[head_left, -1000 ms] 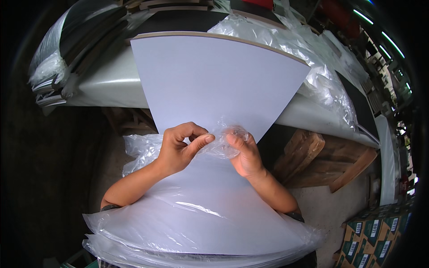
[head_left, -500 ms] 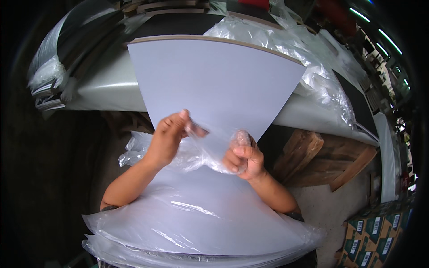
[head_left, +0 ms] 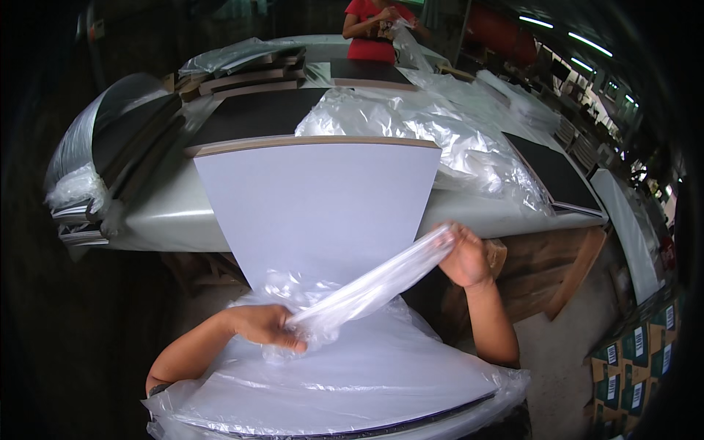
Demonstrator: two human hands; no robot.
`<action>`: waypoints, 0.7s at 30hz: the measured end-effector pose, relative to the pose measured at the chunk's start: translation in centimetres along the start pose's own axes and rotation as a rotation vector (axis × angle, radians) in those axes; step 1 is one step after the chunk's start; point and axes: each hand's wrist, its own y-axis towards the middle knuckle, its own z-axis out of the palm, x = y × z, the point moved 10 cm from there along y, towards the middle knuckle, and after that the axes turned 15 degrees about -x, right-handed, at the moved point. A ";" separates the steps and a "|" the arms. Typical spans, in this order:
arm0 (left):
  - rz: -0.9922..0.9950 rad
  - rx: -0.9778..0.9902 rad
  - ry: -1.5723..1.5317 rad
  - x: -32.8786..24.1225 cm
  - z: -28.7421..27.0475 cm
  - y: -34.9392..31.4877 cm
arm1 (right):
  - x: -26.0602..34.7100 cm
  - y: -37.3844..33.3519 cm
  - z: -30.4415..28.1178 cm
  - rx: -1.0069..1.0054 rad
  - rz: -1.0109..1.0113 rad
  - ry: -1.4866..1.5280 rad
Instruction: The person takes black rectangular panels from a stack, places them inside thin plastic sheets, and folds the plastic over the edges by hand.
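Note:
Between my two hands a clear plastic bag [head_left: 367, 291] is stretched into a long twisted band. My left hand [head_left: 265, 326] grips its lower left end, with the thumb pointing right. Higher up and to the right, my right hand [head_left: 466, 255] is closed around the other end. Behind the bag stands a white panel [head_left: 315, 202] with a brown edge, leaning against the table. More plastic film covers a pale sheet [head_left: 330, 389] close to my body, below both hands.
A covered table [head_left: 161, 220] carries dark panels [head_left: 253, 117] and a heap of clear film [head_left: 411, 117]. A wooden support [head_left: 554, 275] stands under its right side. Stacked cartons [head_left: 634, 363] are at lower right. A person in red [head_left: 370, 26] handles film at the far side.
My right hand has moved up and right and my left hand down, drawing the plastic into a long band. The view has tilted up, bringing the person in red into sight.

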 end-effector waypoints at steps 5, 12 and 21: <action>0.397 -0.724 -1.238 0.0 -14.5 -4.6 | -2.4 -2.4 -0.4 0.320 0.400 0.332; -0.061 -0.011 -0.321 2.9 -2.9 -2.3 | 0.7 1.8 -6.7 -0.237 -0.013 0.431; -0.096 -0.551 -0.879 15.3 -5.8 -2.7 | -3.0 0.8 -3.9 0.083 0.019 0.300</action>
